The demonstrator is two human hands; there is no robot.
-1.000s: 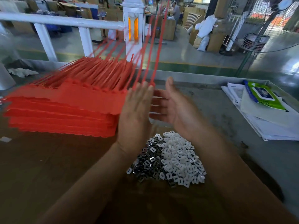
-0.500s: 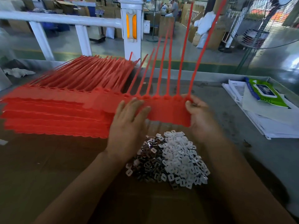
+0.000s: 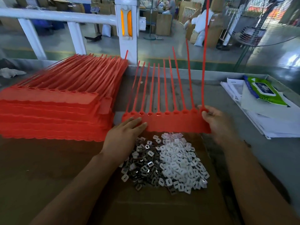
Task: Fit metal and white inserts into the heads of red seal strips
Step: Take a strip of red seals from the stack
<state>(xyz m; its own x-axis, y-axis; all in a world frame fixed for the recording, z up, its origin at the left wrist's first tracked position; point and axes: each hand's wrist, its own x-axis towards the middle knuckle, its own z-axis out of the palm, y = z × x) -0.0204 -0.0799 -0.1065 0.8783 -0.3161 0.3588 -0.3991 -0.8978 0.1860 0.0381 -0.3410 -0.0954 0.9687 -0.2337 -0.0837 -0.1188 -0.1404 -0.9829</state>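
**One sheet of seal strips between our hands**

We hold a flat red plastic sheet of joined seal strips at the middle of the worktop, just beyond the two heaps of inserts. Its row of heads, each with a small square opening, faces up. The thin tails run toward the far edge, and those at the right end rise steeply.

Our left hand lies on the left end of the sheet, its grip spread, with straight fingers flat on the red band. Our right hand takes the right end, its grip pinching the last head between thumb and curled fingers.

Nearer to us, on a brown cardboard sheet, the heap of small white plastic inserts touches the heap of shiny metal inserts on its left. A few white pieces are mixed into the metal heap.

At the left edge stands a tall stack of red seal strip sheets, just beside our left hand. At the right edge lies a pile of white papers with a green wipes pack on top.
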